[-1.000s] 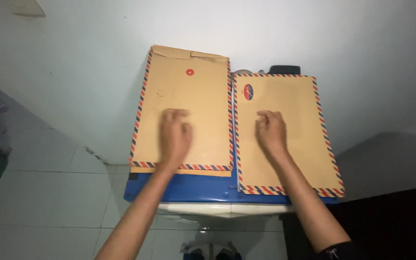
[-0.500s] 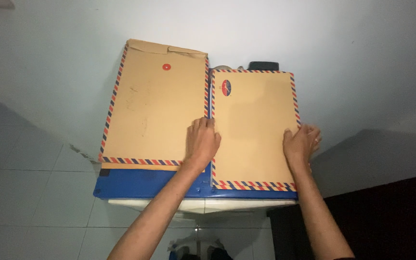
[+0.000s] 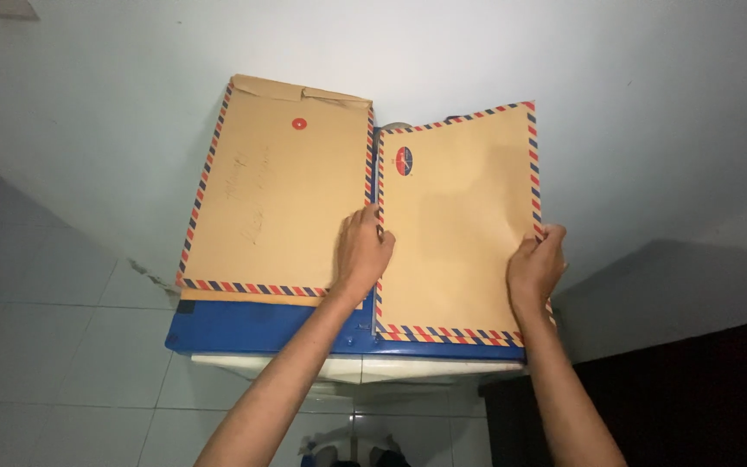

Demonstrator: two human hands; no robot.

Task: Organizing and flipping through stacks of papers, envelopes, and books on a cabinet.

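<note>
Gripping the right envelope [image 3: 456,225] by both long edges, we have our left hand [image 3: 361,252] curled over its left border, fingers pinching the striped edge, and our right hand [image 3: 536,266] pinched shut on the right border, which stands raised off the blue surface [image 3: 252,329] while the left border lies near the surface's middle. By our reading the lift is only begun: the near short edge of this brown envelope rests by the surface's near right corner, and its far right corner tilts up toward the pale wall [image 3: 564,69]. The left envelope [image 3: 278,199], brown with the same red-and-blue border and a red seal, lies flat and untouched along the surface's left edge, flap at the far edge. A small object behind the raised envelope is nearly all covered, and we cannot tell what it is. The floor tiles [image 3: 54,363] below are dim, and whatever sits beneath the surface is cut off.
</note>
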